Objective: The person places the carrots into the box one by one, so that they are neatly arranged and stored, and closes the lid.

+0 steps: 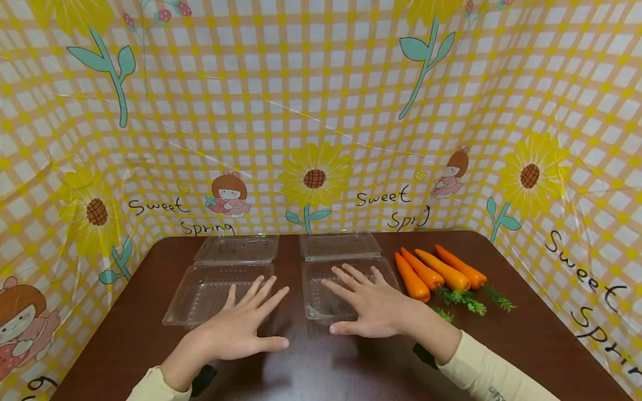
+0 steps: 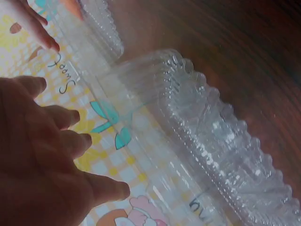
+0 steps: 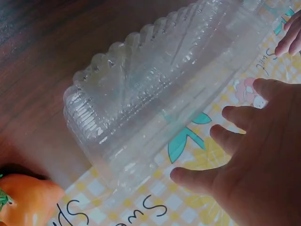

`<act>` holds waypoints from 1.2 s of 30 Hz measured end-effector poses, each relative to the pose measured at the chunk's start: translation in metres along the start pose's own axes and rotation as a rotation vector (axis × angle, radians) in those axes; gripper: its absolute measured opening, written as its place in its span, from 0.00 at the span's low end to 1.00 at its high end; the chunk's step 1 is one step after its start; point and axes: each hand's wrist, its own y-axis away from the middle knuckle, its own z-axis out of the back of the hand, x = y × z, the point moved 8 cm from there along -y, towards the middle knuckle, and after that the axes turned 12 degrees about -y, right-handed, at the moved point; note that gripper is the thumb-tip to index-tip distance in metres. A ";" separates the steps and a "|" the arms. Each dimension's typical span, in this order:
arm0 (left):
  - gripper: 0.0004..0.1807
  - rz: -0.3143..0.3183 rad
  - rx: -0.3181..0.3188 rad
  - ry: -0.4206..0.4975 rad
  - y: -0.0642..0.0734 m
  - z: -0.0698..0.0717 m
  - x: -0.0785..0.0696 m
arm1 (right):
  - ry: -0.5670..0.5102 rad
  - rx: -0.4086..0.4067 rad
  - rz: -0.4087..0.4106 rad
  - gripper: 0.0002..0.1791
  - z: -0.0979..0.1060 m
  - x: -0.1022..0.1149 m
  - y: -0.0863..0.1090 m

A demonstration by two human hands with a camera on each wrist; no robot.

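Note:
Two clear plastic clamshell boxes stand side by side with their lids folded back. My left hand (image 1: 241, 328), fingers spread and straight, is over the near right part of the left box (image 1: 183, 301); nothing is in it. With fingers likewise spread, my right hand (image 1: 373, 306) overlaps the right box (image 1: 313, 312) in the head view and holds nothing. Several orange carrots (image 1: 411, 278) with green leafy tops (image 1: 458, 298) lie to the right of the right box. The left wrist view shows the scalloped side of a clear box (image 2: 221, 141) beyond the fingers.
Everything rests on a dark brown table (image 1: 291, 367). A yellow checked cloth (image 1: 321, 111) with sunflowers and lettering rises behind the table and along both sides. The lids (image 1: 236, 249) lie toward the back edge, close to the cloth.

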 end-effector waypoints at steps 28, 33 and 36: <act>0.34 0.278 -0.401 -0.057 0.057 0.040 0.094 | 0.000 -0.523 -0.004 0.14 0.051 -0.047 0.051; 0.35 0.332 -0.373 -0.033 0.066 0.034 0.119 | -0.046 -0.543 -0.067 0.12 0.055 -0.062 0.060; 0.36 0.357 -0.358 -0.019 0.070 0.031 0.130 | -0.092 -0.548 -0.113 0.12 0.056 -0.073 0.064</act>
